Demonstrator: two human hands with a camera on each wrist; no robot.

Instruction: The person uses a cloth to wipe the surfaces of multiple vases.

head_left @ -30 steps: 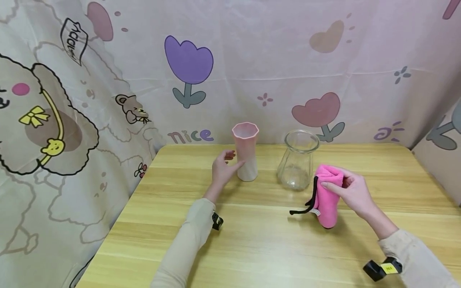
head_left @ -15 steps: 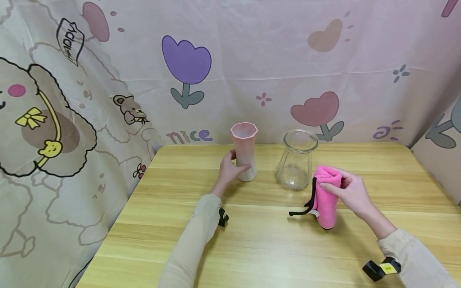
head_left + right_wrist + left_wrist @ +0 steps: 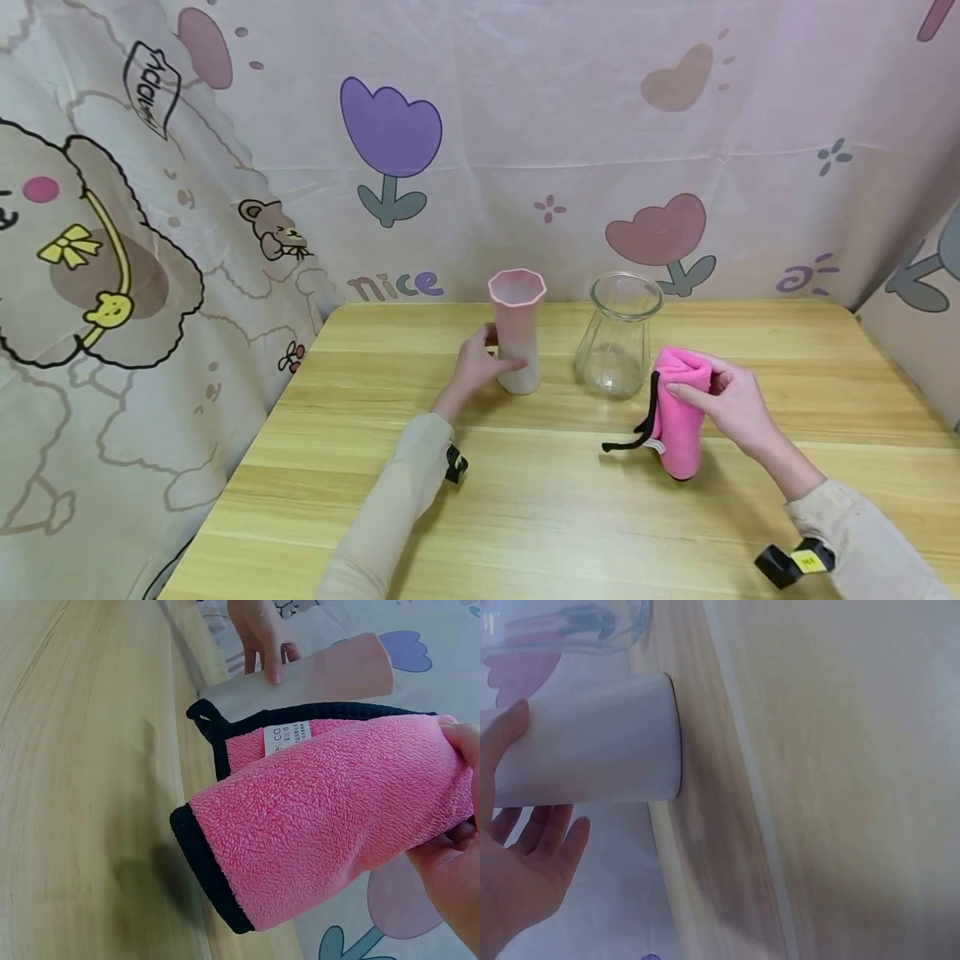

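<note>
A tall vase (image 3: 517,333), pink at its wavy rim and fading to white below, stands upright toward the back of the table. My left hand (image 3: 480,360) grips its lower half, thumb across the front and fingers behind. In the left wrist view the white base of the vase (image 3: 622,742) is right at the table surface. My right hand (image 3: 738,404) pinches the top of a folded pink towel (image 3: 681,425). The towel hangs down with its black edging and a white label showing in the right wrist view. Some right fingers are hidden behind the cloth.
A clear glass vase (image 3: 615,358) with a flared rim stands between the pink vase and the towel. The wooden table (image 3: 525,517) meets a printed fabric backdrop (image 3: 480,150) at its back edge. Another curtain (image 3: 150,333) hangs along the left side.
My left hand has closed round the pink vase and brought it slightly nearer and to the right. The right hand keeps holding the towel in nearly the same place.
</note>
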